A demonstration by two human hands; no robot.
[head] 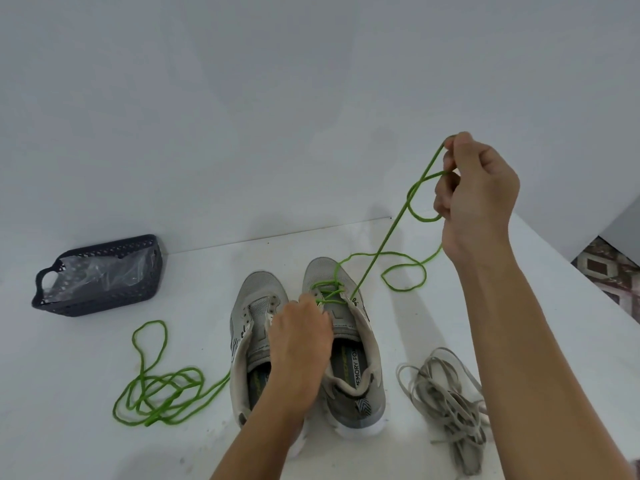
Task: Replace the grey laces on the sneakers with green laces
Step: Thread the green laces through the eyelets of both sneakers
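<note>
Two grey sneakers stand side by side on the white table, toes pointing away. The left sneaker (258, 306) has bare eyelets. The right sneaker (349, 341) carries a green lace (377, 252) crossed through its front eyelets. My left hand (299, 336) rests on the right sneaker's tongue, fingers at the laced eyelets. My right hand (476, 192) is raised high at the right and pinches the green lace, which runs taut down to the shoe; slack loops hang from it. A second green lace (156, 393) lies coiled at the left. The grey laces (446, 400) lie in a heap at the right.
A dark plastic basket (100, 275) holding clear plastic wrap sits at the back left against the white wall. The table's right edge (588, 292) runs diagonally, with patterned floor beyond it.
</note>
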